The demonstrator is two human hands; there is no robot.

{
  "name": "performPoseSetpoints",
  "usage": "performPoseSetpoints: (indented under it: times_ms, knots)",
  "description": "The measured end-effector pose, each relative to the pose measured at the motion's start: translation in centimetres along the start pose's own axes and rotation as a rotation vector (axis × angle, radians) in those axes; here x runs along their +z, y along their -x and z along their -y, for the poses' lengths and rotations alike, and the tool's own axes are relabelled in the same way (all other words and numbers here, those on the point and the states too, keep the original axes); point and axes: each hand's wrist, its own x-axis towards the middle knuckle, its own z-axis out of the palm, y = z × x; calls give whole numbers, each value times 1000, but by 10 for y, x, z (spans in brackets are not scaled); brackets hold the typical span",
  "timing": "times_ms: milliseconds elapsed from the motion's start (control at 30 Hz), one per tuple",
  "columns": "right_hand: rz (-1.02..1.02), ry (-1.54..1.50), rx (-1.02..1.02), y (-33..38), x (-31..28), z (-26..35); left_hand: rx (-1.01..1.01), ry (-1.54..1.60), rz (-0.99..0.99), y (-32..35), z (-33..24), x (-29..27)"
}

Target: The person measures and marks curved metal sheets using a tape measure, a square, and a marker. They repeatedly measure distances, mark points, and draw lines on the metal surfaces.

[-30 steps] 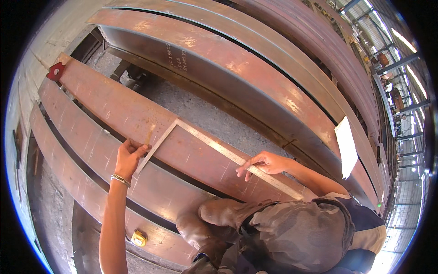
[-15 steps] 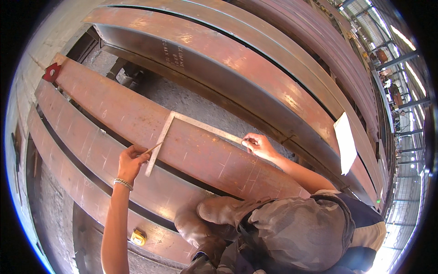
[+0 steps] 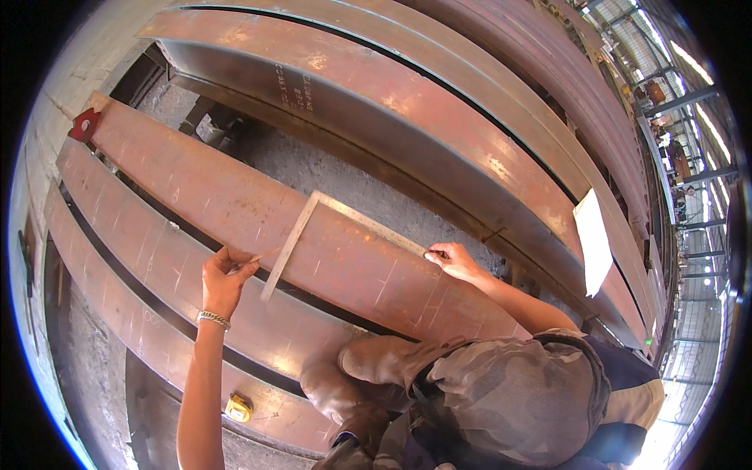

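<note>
A metal carpenter's square lies across a rust-brown steel beam. Its long leg runs along the beam's far edge, while the short leg crosses the top face toward the near side. At the long leg's end, my right hand grips the square between thumb and fingers. My left hand pinches a thin, pale marking stick just left of the short leg, its tip close to that leg's edge. White scribed lines and marks show on the beam's top, on both sides of the square.
More steel beams lie parallel on the far side, across a dark gap. A white sheet rests on one. Nearer beams hold a yellow tape measure. A red angular magnet-like piece sits at the beam's left end. My camouflage-clothed leg is at lower right.
The square has slid a little to the right along the beam with my right hand. My left hand stays nearly in place, its stick now slightly away from the short leg.
</note>
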Motion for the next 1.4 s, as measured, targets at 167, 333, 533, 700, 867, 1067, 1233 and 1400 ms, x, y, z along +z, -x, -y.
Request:
performPoseSetpoints:
  times_ms: [167, 333, 533, 700, 867, 1067, 1233, 1400]
  knots:
    - [-127, 12, -101, 7, 4, -2, 21, -58, -22, 2, -2, 1]
    - [-20, 35, 9, 7, -4, -10, 2, -33, -3, 2, -6, 3]
    - [17, 64, 9, 20, -16, -28, -53, -87, 28, 6, -5, 3]
    - [62, 78, -90, 30, -30, -47, -58, -103, 32, 7, 4, -1]
    - [176, 174, 0, 31, -42, -44, -57, -170, 25, 2, 9, -5]
    - [163, 151, 38, 29, -44, -40, -47, -122, 32, 2, 11, -8]
    - [172, 150, -7, 28, -46, -51, -69, -114, 36, 3, 17, -11]
    - [186, 202, -46, 31, -51, -54, -43, -97, 45, 2, 21, -12]
